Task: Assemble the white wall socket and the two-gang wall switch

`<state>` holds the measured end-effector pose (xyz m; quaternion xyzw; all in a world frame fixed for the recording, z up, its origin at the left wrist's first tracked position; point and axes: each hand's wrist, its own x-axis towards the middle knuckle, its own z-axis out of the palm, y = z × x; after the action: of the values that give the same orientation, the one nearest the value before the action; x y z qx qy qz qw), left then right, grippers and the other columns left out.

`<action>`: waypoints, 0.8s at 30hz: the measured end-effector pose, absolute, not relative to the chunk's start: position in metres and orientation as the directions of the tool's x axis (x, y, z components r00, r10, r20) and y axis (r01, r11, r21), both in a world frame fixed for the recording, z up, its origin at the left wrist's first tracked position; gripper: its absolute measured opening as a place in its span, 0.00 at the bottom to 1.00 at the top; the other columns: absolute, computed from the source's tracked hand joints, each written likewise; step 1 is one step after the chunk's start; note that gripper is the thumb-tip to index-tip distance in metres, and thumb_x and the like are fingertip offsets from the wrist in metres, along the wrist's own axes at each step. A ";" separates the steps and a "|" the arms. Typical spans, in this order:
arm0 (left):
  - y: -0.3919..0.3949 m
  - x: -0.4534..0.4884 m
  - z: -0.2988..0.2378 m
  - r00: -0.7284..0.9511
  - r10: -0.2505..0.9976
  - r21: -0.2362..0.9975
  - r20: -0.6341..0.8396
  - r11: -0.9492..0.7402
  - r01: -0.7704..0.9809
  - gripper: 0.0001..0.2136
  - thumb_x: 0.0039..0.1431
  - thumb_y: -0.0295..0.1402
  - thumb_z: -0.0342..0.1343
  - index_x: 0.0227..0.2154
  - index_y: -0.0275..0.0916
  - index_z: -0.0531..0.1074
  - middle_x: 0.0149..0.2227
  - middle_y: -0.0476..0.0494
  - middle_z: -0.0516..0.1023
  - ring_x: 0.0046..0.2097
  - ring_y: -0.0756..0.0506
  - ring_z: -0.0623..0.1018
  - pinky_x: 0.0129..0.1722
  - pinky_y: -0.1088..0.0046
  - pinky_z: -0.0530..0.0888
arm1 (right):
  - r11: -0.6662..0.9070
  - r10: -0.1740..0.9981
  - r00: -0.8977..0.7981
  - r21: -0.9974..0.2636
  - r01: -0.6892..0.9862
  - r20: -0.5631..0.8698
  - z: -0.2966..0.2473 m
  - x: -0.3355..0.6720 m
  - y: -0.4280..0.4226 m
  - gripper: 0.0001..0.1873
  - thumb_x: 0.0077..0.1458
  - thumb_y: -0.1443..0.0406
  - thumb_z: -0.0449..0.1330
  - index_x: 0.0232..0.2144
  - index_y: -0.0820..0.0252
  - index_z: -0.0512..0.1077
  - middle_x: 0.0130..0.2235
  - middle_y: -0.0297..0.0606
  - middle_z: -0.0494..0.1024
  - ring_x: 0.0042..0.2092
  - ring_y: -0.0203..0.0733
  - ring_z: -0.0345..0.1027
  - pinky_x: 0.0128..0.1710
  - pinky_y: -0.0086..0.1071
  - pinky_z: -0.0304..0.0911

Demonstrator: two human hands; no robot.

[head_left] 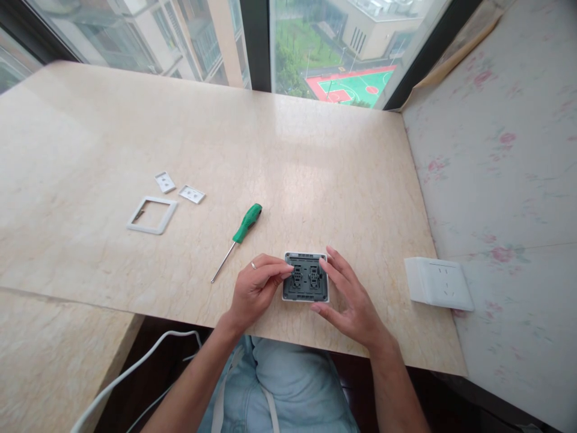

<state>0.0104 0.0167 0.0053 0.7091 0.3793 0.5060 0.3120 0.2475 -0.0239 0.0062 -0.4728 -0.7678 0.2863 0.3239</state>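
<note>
A light switch (305,287) with its dark grey inner face showing and a white rim lies near the front edge of the marble-patterned counter. My left hand (256,287) is closed in a pinch, thumb and fingertips over the left mechanism of the switch; anything between them is too small to make out. My right hand (354,300) curves round the right side of the switch, thumb at the lower edge and fingers at the upper right corner, holding it. A green-handled screwdriver (247,223) rests to the left of the switch, its metal shaft pointing toward me.
A white square frame (152,231) lies farther left, beside two small white switch rockers (165,182). On the right wall sits a white socket box (439,284). A white cable (148,355) hangs below the counter (342,174). Windows border the back.
</note>
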 end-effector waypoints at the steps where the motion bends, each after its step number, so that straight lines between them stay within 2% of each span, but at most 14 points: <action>1: 0.017 0.010 0.005 0.203 0.853 0.825 0.481 -0.519 0.225 0.12 0.63 0.20 0.58 0.42 0.42 0.80 0.37 0.45 0.82 0.39 0.49 0.81 0.37 0.74 0.78 | 0.396 0.908 -0.346 -0.752 0.527 0.236 0.006 0.247 -0.024 0.40 0.61 0.58 0.64 0.70 0.46 0.52 0.74 0.46 0.49 0.72 0.56 0.50 0.66 0.55 0.60; 8: 0.016 0.011 0.005 0.210 0.860 0.827 0.466 -0.507 0.242 0.12 0.63 0.20 0.57 0.42 0.42 0.79 0.37 0.45 0.82 0.39 0.49 0.81 0.37 0.74 0.78 | 0.421 0.894 -0.360 -0.772 0.476 0.265 0.006 0.247 -0.024 0.35 0.62 0.62 0.64 0.68 0.41 0.58 0.75 0.39 0.43 0.71 0.56 0.53 0.64 0.53 0.64; 24: 0.014 0.012 0.009 0.221 0.835 0.780 0.505 -0.551 0.297 0.11 0.64 0.20 0.54 0.40 0.40 0.78 0.36 0.44 0.82 0.38 0.49 0.80 0.36 0.74 0.78 | 0.407 0.901 -0.348 -0.778 0.478 0.257 0.005 0.247 -0.024 0.35 0.62 0.61 0.64 0.67 0.42 0.59 0.75 0.40 0.46 0.72 0.57 0.50 0.65 0.56 0.62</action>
<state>0.0124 0.0141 0.0088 0.7317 0.3867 0.4897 0.2742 0.2467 -0.0240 0.0050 -0.4520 -0.7629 0.3036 0.3485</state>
